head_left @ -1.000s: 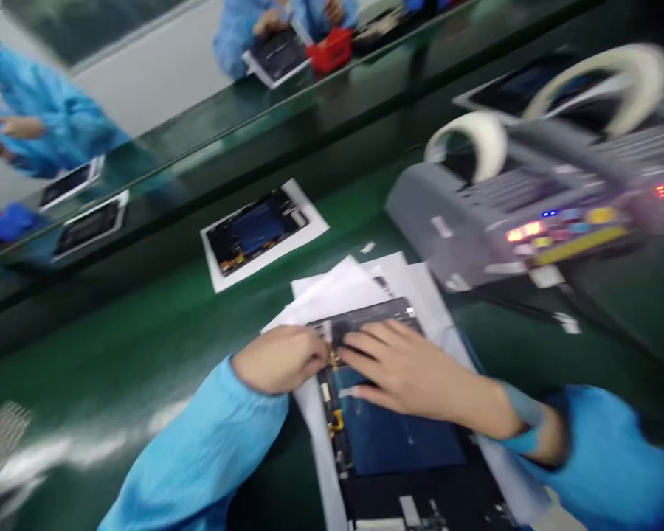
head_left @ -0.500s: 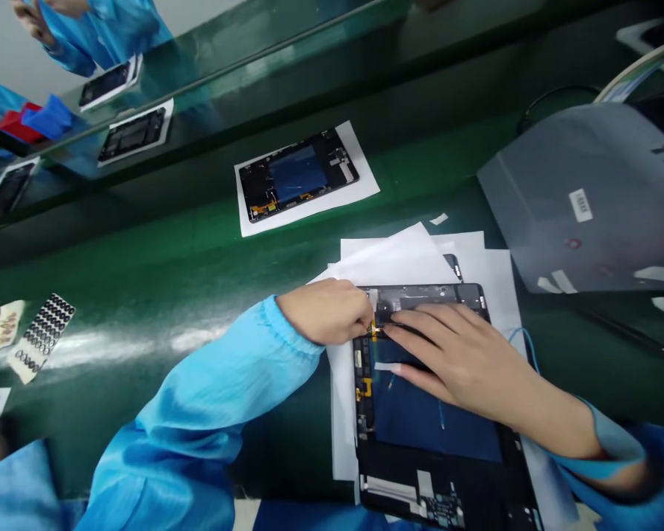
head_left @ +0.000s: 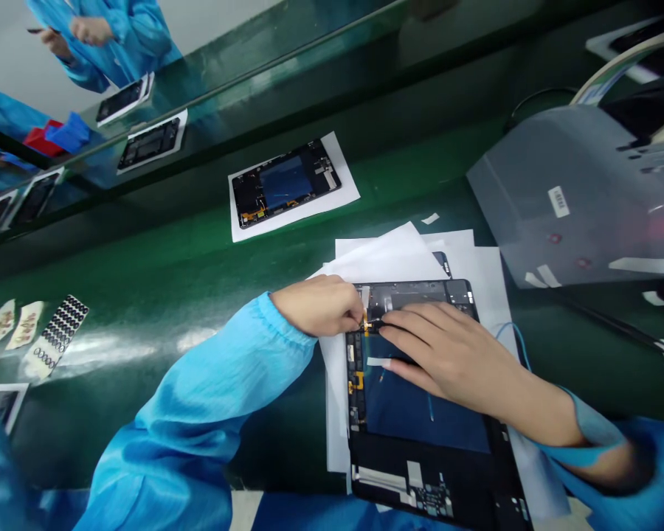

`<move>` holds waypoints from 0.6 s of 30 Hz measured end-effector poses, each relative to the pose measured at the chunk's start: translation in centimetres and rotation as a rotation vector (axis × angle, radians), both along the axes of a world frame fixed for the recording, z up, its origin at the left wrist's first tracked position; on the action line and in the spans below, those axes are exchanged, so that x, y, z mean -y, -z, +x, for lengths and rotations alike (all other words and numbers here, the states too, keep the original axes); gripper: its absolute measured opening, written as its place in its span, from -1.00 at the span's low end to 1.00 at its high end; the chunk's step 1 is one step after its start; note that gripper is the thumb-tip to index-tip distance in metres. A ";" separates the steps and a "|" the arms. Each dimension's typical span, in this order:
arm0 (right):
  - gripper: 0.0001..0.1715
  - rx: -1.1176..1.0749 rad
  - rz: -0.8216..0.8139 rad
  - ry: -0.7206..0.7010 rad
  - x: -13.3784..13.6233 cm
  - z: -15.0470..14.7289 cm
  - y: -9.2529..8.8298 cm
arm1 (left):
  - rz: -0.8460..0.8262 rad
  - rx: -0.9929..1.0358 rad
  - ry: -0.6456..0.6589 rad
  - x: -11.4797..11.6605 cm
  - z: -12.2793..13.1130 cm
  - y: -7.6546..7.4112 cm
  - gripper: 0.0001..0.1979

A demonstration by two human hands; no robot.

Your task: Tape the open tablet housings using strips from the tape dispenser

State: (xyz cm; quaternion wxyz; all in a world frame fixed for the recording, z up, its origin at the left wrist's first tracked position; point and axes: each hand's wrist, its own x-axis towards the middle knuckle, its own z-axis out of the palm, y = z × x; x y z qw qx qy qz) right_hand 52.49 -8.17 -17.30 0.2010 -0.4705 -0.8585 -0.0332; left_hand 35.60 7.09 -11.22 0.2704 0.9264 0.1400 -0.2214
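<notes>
An opened tablet [head_left: 415, 464], its inner parts bared, lies on white paper sheets [head_left: 337, 413] in front of me. My left hand [head_left: 326, 306] is closed in a pinch at its upper left edge, right beside an orange flex cable [head_left: 367, 324]. What those fingertips grip is hidden. Stretched fingers of my right hand [head_left: 448, 358] rest over the tablet's upper part, their tips close to the same cable. At the right thumb's tip is a small white strip [head_left: 378, 361]; whether it sticks to the thumb I cannot tell.
Another opened tablet [head_left: 288, 181] lies on paper on the green bench [head_left: 160, 273]. A grey machine [head_left: 575, 199] stands at the right, with a dark tool [head_left: 614, 321] before it. Sticker sheets [head_left: 58, 335] lie at the left. A co-worker [head_left: 122, 37] in blue stands across the bench.
The view has shifted slightly. Both my hands keep nearly the same place on the tablet. Across the bench, the co-worker's hands have come further into view.
</notes>
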 end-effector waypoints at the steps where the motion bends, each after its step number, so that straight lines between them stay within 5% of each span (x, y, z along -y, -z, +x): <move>1: -0.63 0.002 -0.001 0.003 0.0 0.0 0.0 | 0.004 -0.001 -0.001 0.0 0.0 0.0 -0.82; 18: -0.62 -0.019 -0.015 -0.081 0.0 -0.2 -0.2 | 0.094 0.201 -0.068 1.8 -2.0 0.6 -0.85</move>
